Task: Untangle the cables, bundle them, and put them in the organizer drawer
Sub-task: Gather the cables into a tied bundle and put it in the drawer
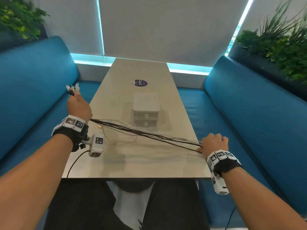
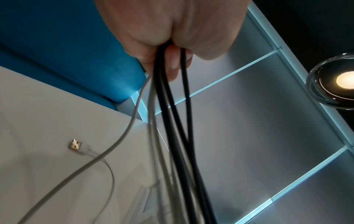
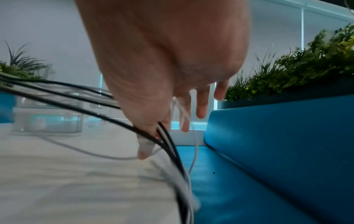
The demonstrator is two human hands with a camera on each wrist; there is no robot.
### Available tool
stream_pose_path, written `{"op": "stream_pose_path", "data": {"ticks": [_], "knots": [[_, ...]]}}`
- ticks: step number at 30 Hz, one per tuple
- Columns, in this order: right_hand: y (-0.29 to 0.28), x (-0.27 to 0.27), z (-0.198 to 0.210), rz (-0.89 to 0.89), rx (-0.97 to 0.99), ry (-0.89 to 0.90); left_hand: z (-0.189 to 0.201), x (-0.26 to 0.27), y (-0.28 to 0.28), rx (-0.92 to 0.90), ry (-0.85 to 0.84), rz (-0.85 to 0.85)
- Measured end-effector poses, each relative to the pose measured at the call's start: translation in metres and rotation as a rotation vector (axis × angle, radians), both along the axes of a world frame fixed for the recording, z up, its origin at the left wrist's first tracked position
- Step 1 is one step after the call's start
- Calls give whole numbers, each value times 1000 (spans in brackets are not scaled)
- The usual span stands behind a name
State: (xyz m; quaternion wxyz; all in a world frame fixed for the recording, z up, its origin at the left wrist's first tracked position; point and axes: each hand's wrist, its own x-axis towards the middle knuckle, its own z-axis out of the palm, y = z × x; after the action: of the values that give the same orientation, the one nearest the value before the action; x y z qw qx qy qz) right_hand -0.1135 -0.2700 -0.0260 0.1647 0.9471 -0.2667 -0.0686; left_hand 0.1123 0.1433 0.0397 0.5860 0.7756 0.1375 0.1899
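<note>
Several black and white cables [image 1: 146,133] stretch taut above the table between my two hands. My left hand [image 1: 78,106], raised over the table's left edge, grips one end of the bunch [image 2: 170,97]; connector plugs [image 1: 72,88] stick out past its fingers. At the table's right edge my right hand [image 1: 214,142] holds the other end, the cables [image 3: 168,145] running past the thumb and hanging down off the edge. A loose white cable with a USB plug [image 1: 100,126] [image 2: 75,145] lies on the table. The clear two-drawer organizer [image 1: 146,112] stands mid-table, drawers closed.
The long grey table [image 1: 116,163] runs away from me between two blue benches [image 1: 249,122]. A dark round sticker [image 1: 140,83] sits beyond the organizer. Plants [image 1: 282,45] line the ledges behind both benches. A black wire [image 1: 74,163] hangs from my left wrist camera.
</note>
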Motion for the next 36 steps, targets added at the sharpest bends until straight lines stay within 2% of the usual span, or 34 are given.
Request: {"op": "stream_pose_path", "data": {"ticks": [3,8,13,16,19,21,23,25,29,32,36], "knots": [[-4,5,-1,-11,161,73,2,0,5,24,-1,-6],[21,16,14,123,628,-83,-3,-3,3,52,6,-23],[83,47,21,442,610,-29,-5,-12,-6,47,12,-39],[130,71,16,652,633,-108,-6,-18,-10,69,13,-56],[179,88,15,761,740,-154,-8,-23,-14,48,24,-76],[196,97,11,765,699,-19,-7,-23,-16,35,32,-98],[198,100,6,726,561,152,-6,-23,-15,19,19,-123],[189,98,1,691,461,232,-2,-21,-10,-10,-3,-124],[160,86,-10,651,470,111,11,-16,0,-25,-22,-43],[133,69,-15,548,534,112,17,-9,10,-34,-39,8],[89,47,-19,433,509,20,15,-6,7,14,-20,-1]]}}
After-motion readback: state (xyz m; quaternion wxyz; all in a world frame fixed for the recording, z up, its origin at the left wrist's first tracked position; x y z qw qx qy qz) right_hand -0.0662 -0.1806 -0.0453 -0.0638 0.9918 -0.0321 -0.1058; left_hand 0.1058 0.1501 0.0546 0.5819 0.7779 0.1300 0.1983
